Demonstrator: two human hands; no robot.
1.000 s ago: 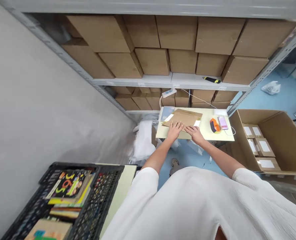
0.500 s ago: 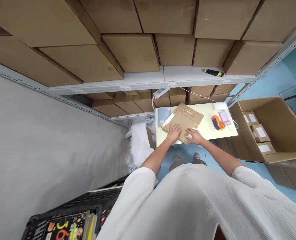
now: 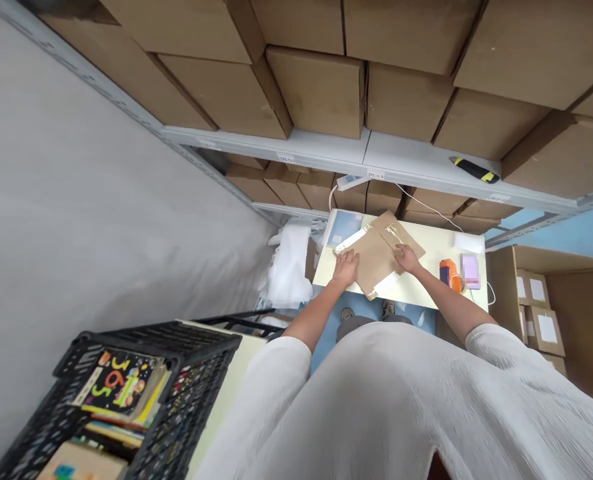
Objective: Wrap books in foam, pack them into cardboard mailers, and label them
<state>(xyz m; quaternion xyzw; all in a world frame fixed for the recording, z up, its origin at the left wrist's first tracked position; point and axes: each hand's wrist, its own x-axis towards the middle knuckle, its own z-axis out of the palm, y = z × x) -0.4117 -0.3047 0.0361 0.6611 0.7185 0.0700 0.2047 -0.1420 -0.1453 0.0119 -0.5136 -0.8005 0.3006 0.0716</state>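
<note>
A flat brown cardboard piece (image 3: 376, 257) lies tilted on the pale yellow table (image 3: 416, 290), with shiny tape on its upper part and white strips at its left and lower right edges. My left hand (image 3: 346, 267) rests spread on its left side. On its right side, near the tape, my right hand (image 3: 407, 259) has its fingers curled together; what they hold, if anything, is too small to name. An orange and dark blue tape dispenser (image 3: 449, 275) and a pink phone (image 3: 470, 271) are to the right.
Shelves of brown boxes (image 3: 316, 93) rise behind the table, with a black and yellow cutter (image 3: 475, 170) on one. A black crate (image 3: 211, 393) of books stands lower left. White wrap (image 3: 290, 263) is left of the table; an open carton (image 3: 581, 300) stands right.
The view has shifted, showing more of the crate. My right hand has moved up the cardboard and its fingers have closed. My left hand stays on the left part.
</note>
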